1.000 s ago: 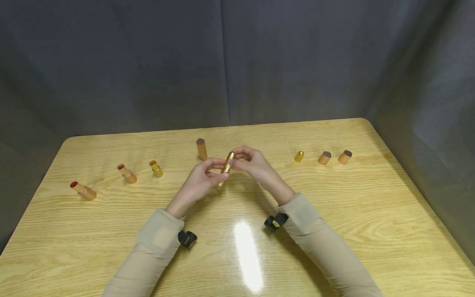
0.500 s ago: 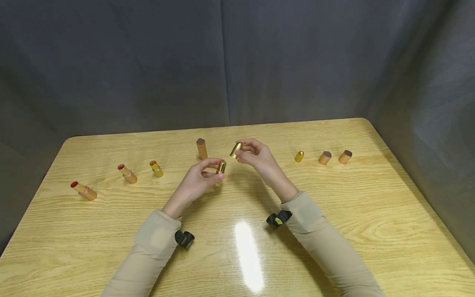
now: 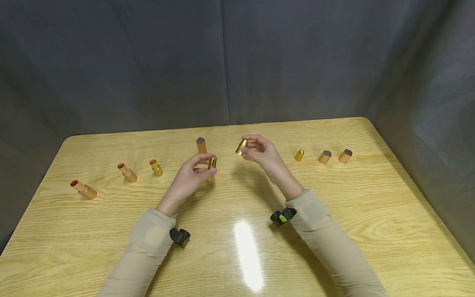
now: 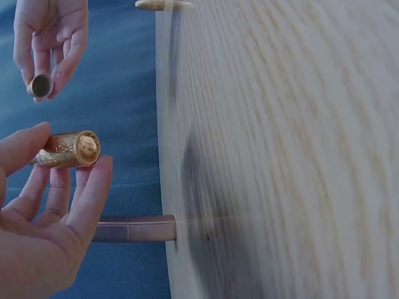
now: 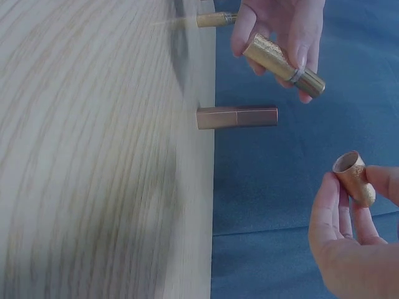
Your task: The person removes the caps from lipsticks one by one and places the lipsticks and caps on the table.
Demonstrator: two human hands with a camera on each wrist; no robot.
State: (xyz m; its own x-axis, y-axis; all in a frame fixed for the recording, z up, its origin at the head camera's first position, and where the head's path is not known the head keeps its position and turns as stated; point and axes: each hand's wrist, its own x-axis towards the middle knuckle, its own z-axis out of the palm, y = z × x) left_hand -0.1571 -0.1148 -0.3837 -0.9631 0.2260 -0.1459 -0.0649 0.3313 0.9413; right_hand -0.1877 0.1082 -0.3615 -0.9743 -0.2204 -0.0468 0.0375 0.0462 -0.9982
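Note:
My left hand pinches a gold lipstick tube between thumb and fingers, above the middle of the table. In the right wrist view this tube has a textured body and a smooth, narrower end, with no cap over it. To its right, my right hand holds the rounded gold lipstick cap in its fingertips. The cap's hollow end faces the tube, and a gap separates the two. Just behind my left hand a capped rose-gold lipstick stands upright on the table.
Three uncapped lipsticks stand on the left of the table: a red-tipped one, another rose-gold one and a gold one. On the right are a gold cap and two rose-gold caps. A dark curtain hangs behind.
The gold cap has come off the lipstick tube. My right hand has moved it up and to the right, while my left hand has drawn the tube slightly left.

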